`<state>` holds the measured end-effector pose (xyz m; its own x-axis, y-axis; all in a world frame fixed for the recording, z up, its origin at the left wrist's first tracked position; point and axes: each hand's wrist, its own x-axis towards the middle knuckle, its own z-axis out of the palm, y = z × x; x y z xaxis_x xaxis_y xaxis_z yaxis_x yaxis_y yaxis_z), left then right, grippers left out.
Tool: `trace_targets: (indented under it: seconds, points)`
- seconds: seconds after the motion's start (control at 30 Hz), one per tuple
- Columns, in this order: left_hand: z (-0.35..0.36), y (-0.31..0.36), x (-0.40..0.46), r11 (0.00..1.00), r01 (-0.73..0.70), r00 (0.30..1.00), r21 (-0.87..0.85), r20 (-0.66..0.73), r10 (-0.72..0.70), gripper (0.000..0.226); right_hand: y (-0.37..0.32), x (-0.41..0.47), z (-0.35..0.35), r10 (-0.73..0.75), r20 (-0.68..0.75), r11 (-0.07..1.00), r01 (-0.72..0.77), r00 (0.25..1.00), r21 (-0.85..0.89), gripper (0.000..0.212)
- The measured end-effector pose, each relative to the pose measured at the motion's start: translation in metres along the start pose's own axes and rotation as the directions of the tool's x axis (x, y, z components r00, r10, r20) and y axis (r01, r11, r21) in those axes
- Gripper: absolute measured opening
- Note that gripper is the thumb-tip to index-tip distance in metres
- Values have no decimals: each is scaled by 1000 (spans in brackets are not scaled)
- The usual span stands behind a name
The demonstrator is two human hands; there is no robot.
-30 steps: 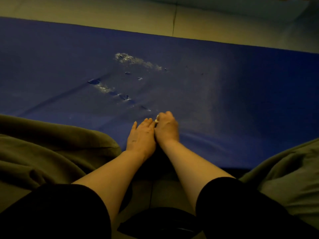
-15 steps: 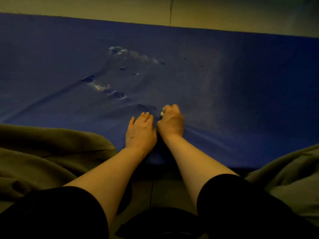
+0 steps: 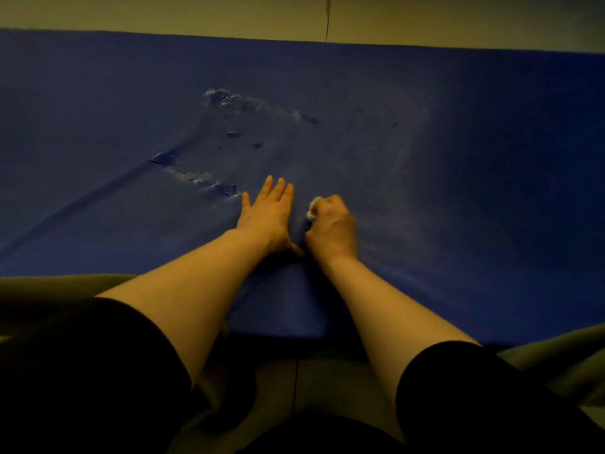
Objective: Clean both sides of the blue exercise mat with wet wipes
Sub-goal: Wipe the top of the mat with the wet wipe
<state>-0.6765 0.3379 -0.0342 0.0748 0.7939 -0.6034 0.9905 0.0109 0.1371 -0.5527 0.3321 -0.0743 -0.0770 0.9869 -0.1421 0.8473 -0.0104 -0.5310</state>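
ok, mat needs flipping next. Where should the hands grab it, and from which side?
Probably the near edge of the blue mat, taken from the person's side: it hangs free over the gap by the knees. The left hand presses flat on it; the right hand grips the wet wipe, so drop that first.

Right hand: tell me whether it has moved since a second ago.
Yes. The right hand, gripping the wipe, slid forward across the mat, away from its near edge.
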Motion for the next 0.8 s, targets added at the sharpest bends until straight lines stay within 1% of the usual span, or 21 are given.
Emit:
trace_targets:
  seconds: [0.03,0.07,0.1,0.17,0.2,0.27,0.3,0.33,0.37,0.4,0.43,0.47,0.5,0.53,0.57,0.6,0.63,0.7,0.77,0.8]
  points:
    - [1,-1,4,1000,2,1000,5,23,-2,133,-1,1,1,-49,31,999,49,998,-3,15]
    - [2,-1,9,1000,3,999,9,50,-4,134,5,6,-1,-58,30,998,58,998,-1,15]
    - [2,-1,11,1000,5,997,12,80,-6,136,15,10,-5,-39,-6,999,39,999,3,16]
    - [0,-1,18,1000,11,990,3,143,-12,137,40,21,-17,69,-134,998,-68,989,13,19]
    - [-1,-2,20,1000,12,986,-4,165,-12,137,54,26,-23,153,-208,988,-151,966,25,21]
    - [0,-2,22,1000,9,984,-9,180,-7,137,71,32,-30,305,-318,951,-303,898,57,21]
    - [1,-2,22,1000,10,984,3,178,-10,137,71,33,-28,345,-351,937,-343,871,69,21]
    - [3,-2,23,999,16,985,30,174,-21,137,66,33,-23,347,-373,936,-340,861,88,20]
    - [4,-1,23,997,24,985,72,166,-36,138,56,32,-15,310,-367,951,-288,877,114,20]
    - [5,0,24,993,33,987,114,153,-51,137,43,29,-5,215,-341,975,-183,915,124,18]
    - [5,1,25,990,42,988,137,142,-62,135,29,25,8,84,-281,994,-61,956,90,16]
    - [5,2,26,989,50,988,137,135,-69,130,17,22,20,-36,-191,998,46,981,48,12]
    - [4,3,26,991,58,989,122,129,-73,126,9,20,27,-112,-101,993,116,989,34,9]
    - [4,3,27,992,62,989,114,127,-77,125,7,21,30,-156,-42,987,157,987,34,9]
    - [4,3,26,991,61,988,123,132,-78,128,11,26,28,-173,-37,984,174,984,31,10]
    - [4,3,26,988,57,986,140,145,-78,133,20,32,22,-165,-83,986,167,983,24,13]
    - [3,3,25,987,56,984,152,157,-80,137,32,39,14,-123,-145,992,126,982,11,16]
    - [3,3,24,987,56,983,150,167,-81,139,59,54,-8,11,-263,1000,-14,965,-9,19]
    - [3,3,24,988,56,984,146,162,-80,140,75,62,-24,154,-296,986,-164,943,-11,19]
    - [3,4,24,987,58,984,148,159,-82,140,73,62,-24,202,-302,977,-213,932,-6,19]
